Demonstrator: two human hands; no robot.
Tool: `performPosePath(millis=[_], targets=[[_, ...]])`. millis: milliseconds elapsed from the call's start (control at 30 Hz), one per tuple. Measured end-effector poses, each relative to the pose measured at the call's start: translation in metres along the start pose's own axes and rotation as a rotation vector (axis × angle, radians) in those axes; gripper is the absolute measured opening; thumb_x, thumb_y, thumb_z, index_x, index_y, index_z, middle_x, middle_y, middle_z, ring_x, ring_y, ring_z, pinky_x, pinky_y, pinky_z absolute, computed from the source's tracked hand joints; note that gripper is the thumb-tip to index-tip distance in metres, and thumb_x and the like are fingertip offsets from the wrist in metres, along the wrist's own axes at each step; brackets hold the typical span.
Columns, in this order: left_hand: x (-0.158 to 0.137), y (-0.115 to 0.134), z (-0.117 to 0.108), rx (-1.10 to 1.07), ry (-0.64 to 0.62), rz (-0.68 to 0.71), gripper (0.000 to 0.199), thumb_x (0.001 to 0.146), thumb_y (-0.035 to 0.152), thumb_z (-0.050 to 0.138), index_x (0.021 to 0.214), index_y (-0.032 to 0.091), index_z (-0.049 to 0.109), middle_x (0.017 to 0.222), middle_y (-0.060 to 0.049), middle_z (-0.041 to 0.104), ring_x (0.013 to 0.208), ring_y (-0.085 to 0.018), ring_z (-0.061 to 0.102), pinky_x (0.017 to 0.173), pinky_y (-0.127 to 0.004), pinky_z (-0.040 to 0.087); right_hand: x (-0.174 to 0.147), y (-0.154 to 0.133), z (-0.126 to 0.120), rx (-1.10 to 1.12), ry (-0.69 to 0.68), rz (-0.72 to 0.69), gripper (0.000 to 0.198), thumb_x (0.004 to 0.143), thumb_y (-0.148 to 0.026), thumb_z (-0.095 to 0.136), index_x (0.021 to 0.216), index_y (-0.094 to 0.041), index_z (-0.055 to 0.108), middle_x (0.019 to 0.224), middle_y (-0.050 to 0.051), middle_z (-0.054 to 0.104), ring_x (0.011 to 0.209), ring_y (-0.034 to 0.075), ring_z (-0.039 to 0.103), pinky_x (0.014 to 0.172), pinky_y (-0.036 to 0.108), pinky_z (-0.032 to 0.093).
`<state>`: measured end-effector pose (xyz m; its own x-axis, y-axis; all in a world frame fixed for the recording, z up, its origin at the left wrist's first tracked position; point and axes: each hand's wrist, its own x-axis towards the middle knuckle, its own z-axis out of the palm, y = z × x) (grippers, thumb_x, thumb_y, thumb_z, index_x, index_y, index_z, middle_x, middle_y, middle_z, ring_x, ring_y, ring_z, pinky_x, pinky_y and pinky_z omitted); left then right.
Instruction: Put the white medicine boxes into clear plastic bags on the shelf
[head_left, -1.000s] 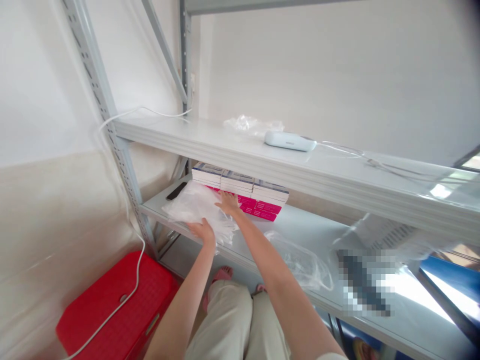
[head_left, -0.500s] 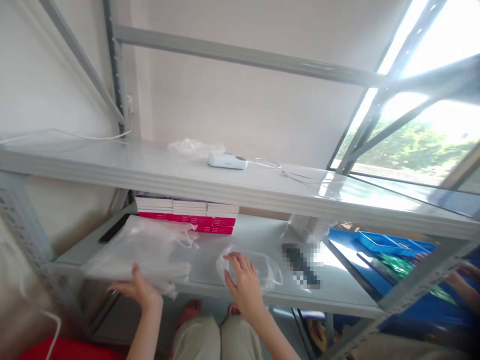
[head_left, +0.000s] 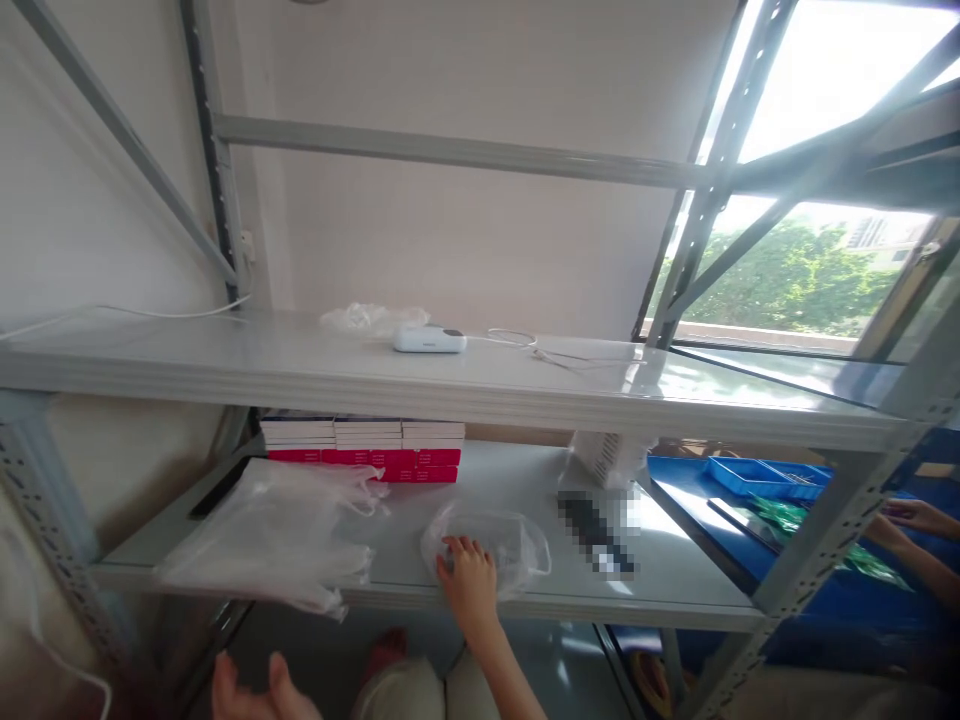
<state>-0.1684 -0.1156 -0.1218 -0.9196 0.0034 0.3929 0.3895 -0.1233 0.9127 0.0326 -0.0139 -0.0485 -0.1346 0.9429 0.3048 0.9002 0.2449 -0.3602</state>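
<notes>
The left hand (head_left: 261,692) has dropped from the large plastic bag (head_left: 255,530) to below the edge of the shelf (head_left: 514,465), its fingers apart. The right hand (head_left: 471,580) is on the small clear bag (head_left: 521,545), right of the large one — whether its curved fingers pinch the film, I cannot tell. Handling this bag seems the step; lifting it would call for a firm pinch.

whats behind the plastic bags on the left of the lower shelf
Behind the plastic bags is a row of red and white stacks; a flat black object sticks out at left. The bags hide the row's lower left and whatever lies beneath them.
</notes>
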Motion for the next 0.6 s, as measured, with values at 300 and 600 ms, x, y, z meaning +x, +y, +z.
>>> performPosePath(millis=[300, 600], targets=[[-0.052, 0.079, -0.001, -0.153, -0.589, 0.251, 0.026, 0.087, 0.039, 0.048, 0.104, 0.023, 0.059, 0.119, -0.011, 0.058, 0.115, -0.026, 0.052, 0.099, -0.046, 0.039, -0.007, -0.002, -0.014, 0.049, -0.012, -0.035, 0.037, 0.088, -0.039, 0.050, 0.118, -0.021, 0.060, 0.106, 0.011, 0.067, 0.102, 0.028, 0.060, 0.084, 0.038, 0.037], [-0.050, 0.116, 0.055, -0.206, -1.152, 0.296, 0.021, 0.089, 0.032, 0.047, 0.097, 0.022, 0.062, 0.106, -0.008, 0.063, 0.104, -0.022, 0.057, 0.094, -0.040, 0.042, 0.039, 0.041, -0.041, 0.513, -0.122, 0.009, 0.030, 0.085, -0.030, 0.043, 0.075, -0.017, 0.068, 0.073, 0.007, 0.069, 0.073, 0.021, 0.063, 0.069, 0.029, 0.043]])
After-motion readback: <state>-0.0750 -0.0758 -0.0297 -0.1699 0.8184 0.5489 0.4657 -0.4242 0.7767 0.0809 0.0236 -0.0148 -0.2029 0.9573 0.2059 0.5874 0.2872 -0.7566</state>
